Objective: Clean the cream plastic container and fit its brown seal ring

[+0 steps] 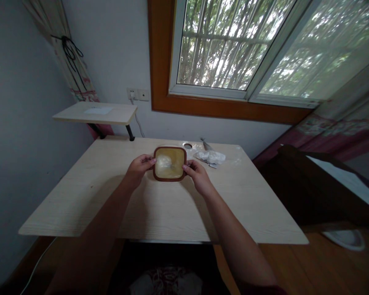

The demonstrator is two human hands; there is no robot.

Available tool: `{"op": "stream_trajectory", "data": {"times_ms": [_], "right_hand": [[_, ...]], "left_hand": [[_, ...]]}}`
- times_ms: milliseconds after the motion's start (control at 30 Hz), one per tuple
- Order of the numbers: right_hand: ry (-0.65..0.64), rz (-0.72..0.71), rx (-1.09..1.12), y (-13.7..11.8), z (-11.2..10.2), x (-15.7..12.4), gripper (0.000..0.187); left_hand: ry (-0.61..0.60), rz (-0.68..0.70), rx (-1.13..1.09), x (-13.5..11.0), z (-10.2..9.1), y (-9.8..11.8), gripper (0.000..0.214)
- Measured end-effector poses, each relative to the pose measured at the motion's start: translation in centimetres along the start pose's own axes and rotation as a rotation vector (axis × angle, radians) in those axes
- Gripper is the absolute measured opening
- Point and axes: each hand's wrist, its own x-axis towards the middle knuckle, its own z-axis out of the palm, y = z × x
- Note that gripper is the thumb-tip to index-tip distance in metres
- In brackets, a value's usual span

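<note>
Between my two hands is a rounded-square, shallow dish-like piece (170,164) with a brown rim and a shiny yellowish middle; I cannot tell whether it is a tray or a lid. My left hand (139,167) pinches its left edge, thumb on the near face. On the opposite edge, my right hand (197,174) grips in the same way. The piece is held tilted toward me above the desk (172,213). Just right of it, behind my right hand, lies a crumpled clear plastic bag (210,157) with whitish contents.
A small raised shelf (117,114) with a paper (98,110) stands at the desk's back left. A round cable hole (187,146) sits near the back edge. Behind are a wall socket (137,94) and a window (221,49). Dark furniture (295,184) is to the right.
</note>
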Motion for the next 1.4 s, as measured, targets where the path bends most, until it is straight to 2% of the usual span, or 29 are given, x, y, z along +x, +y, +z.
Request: {"op": "stream_trajectory", "data": {"times_ms": [167, 367, 567, 867, 1033, 1400], "right_hand": [[-0.002, 0.018, 0.034, 0.5, -0.2, 0.0, 0.037], [0.041, 0.006, 0.042, 0.7, 0.1, -0.2, 0.037], [0.085, -0.041, -0.001, 0.1, 0.3, -0.8, 0.037], [0.097, -0.079, -0.118, 1.8, -1.0, -1.3, 0.033], [0.076, -0.069, -0.119, 1.9, -1.2, -1.4, 0.033], [0.049, -0.037, -0.041, -0.2, -0.1, -1.4, 0.034]], "left_hand": [[0.038, -0.017, 0.080, -0.7, -0.2, -0.8, 0.040], [-0.014, -0.071, 0.052, -1.8, -0.5, -1.4, 0.037], [-0.033, -0.054, 0.069, -2.2, -0.6, -1.6, 0.034], [-0.128, -0.039, 0.126, -3.0, -0.2, -3.5, 0.031], [-0.120, -0.053, 0.105, -2.9, -0.1, -3.3, 0.029], [-0.069, -0.046, 0.018, -2.8, -0.7, -2.5, 0.030]]}}
